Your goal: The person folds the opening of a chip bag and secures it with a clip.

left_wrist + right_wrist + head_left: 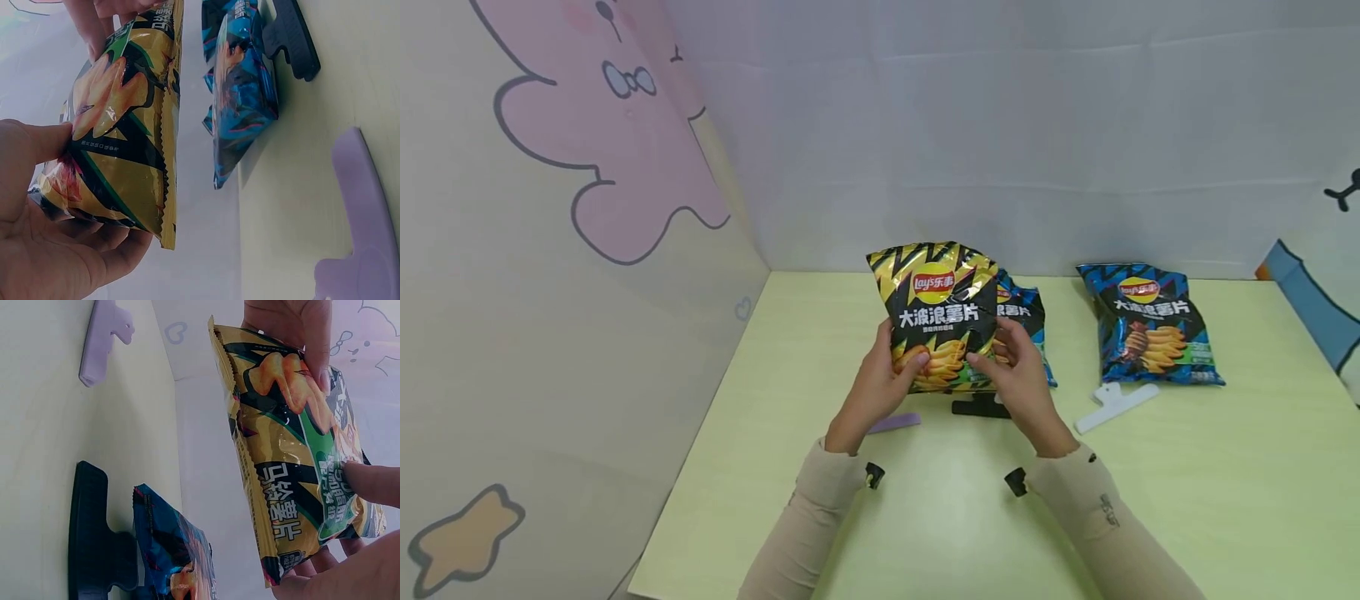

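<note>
A gold and black chip bag (936,333) is held up off the table between both hands, its printed front toward the head camera. My left hand (880,375) grips its left side, thumb in front and fingers behind. On the opposite side my right hand (1026,379) grips it the same way. In the left wrist view the bag (119,125) hangs clear of the table, its crimped bottom edge showing. The right wrist view shows the right thumb pressing the front of the bag (294,444).
Behind the held bag is a blue chip bag (1037,325), partly hidden. Another blue chip bag (1153,329) lies at the right, with a white bag clip (1116,406) before it. Nearer the hands lie a purple clip (897,423) and a black clip (979,407).
</note>
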{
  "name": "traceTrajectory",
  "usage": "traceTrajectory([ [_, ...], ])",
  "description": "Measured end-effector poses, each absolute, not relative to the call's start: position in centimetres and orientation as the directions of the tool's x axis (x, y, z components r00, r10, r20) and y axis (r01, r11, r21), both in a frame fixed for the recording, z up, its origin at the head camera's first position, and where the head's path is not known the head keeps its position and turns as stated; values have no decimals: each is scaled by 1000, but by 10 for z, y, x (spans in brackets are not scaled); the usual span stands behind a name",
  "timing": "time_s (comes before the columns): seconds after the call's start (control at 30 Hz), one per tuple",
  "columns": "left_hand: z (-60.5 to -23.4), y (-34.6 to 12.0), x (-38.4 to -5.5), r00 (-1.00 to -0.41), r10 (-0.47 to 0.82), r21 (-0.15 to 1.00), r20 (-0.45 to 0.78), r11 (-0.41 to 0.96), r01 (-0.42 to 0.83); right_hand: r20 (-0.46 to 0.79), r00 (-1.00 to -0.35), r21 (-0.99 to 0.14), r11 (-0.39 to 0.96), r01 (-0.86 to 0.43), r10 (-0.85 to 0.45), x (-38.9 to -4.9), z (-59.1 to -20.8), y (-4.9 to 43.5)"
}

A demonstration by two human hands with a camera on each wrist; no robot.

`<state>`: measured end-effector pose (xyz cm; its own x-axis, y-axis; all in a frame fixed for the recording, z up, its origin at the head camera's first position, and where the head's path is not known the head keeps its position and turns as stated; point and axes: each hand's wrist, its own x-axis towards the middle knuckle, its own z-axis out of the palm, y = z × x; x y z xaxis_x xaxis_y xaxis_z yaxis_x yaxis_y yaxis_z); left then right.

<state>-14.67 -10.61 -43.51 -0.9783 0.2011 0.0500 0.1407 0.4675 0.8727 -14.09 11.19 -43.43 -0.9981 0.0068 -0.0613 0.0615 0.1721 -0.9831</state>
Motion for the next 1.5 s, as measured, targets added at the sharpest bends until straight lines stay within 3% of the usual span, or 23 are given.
traceTrajectory([
  [0.87, -438, -90, -133, -967, 240, 870, 89, 454, 193, -26, -998, -989, 145, 33, 48, -117, -434, 127],
  [1.5, -453, -77, -117, -966, 251, 888, 56, 431, 163, -57, -997, -983, 172, 66, 56, -99, -442, 141],
])
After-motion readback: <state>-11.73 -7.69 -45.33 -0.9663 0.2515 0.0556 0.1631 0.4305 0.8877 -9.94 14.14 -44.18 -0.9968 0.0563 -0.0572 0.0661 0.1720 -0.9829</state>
